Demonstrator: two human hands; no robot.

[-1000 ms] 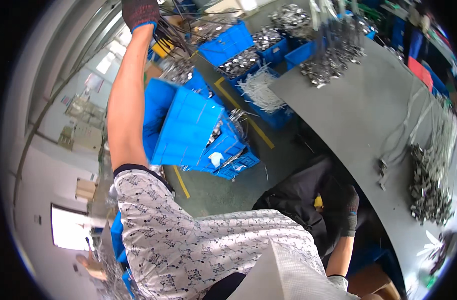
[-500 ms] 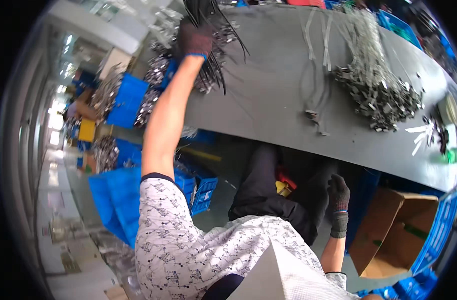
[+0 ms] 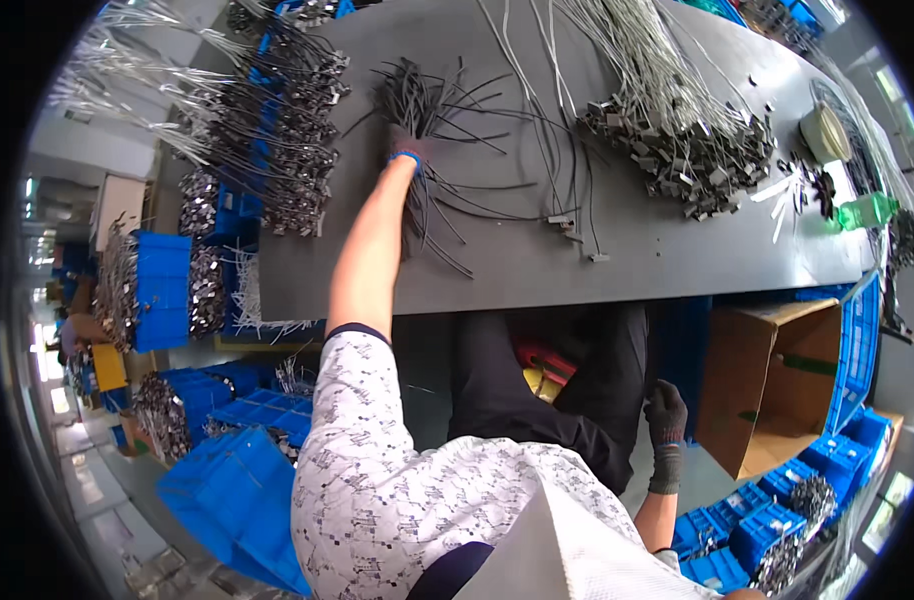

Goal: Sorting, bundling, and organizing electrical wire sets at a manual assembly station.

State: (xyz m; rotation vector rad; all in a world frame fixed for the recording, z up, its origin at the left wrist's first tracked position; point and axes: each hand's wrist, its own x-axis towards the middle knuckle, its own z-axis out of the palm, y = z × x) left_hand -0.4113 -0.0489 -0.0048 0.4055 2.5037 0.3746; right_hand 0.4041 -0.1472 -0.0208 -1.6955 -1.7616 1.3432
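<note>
My left hand (image 3: 405,148), in a dark glove, reaches out over the grey table (image 3: 497,262) and is closed round a bundle of black cables (image 3: 413,92). The bundle lies on the table top, its loose ends fanned out to the right and toward me. My right hand (image 3: 667,414), in a grey glove, hangs low beside my right thigh, away from the table, its fingers loosely bent with nothing in them. Right of the bundle lie a few separate cables with small metal connectors (image 3: 560,221). Beyond them rests a large pile of silvery cables with metal connectors (image 3: 677,160).
Black cables with metal ends (image 3: 302,150) are heaped at the table's left, near blue crates (image 3: 164,290). A roll of tape (image 3: 825,134), white strips (image 3: 785,200) and a green bottle (image 3: 865,211) lie at the right. An opened cardboard box (image 3: 747,385) stands below the table's right edge.
My left hand has brought the black cable bundle from the heap at the left onto the table, to the right and nearer. My view has turned leftward. My right hand stays low.
</note>
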